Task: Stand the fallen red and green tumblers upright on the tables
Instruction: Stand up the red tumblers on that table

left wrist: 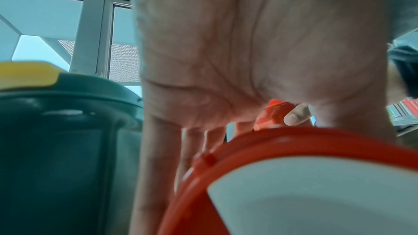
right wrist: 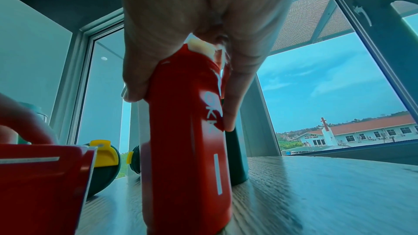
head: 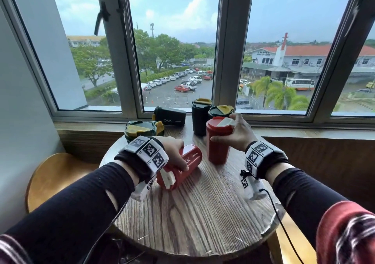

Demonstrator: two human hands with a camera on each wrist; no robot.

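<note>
On the round wooden table (head: 203,213) a red tumbler (head: 188,162) lies on its side, white-flapped lid towards me. My left hand (head: 174,152) lies over it, fingers curled round its body; the left wrist view shows the palm (left wrist: 248,51) above the lid (left wrist: 294,185). My right hand (head: 237,132) grips a second red tumbler (head: 218,142) near its lid, holding it almost upright with its base at the tabletop. The right wrist view shows thumb and fingers (right wrist: 235,99) round this tumbler (right wrist: 185,140). One green tumbler (head: 170,116) lies fallen by the window. Another green one (head: 142,129) sits tilted, lid towards me.
Two green tumblers (head: 199,115) (head: 220,110) stand upright just behind the red one I hold. A wooden sill (head: 304,131) runs under the window behind the table. A round wooden stool (head: 56,174) stands low at the left. A black cable (head: 284,223) hangs from my right wrist.
</note>
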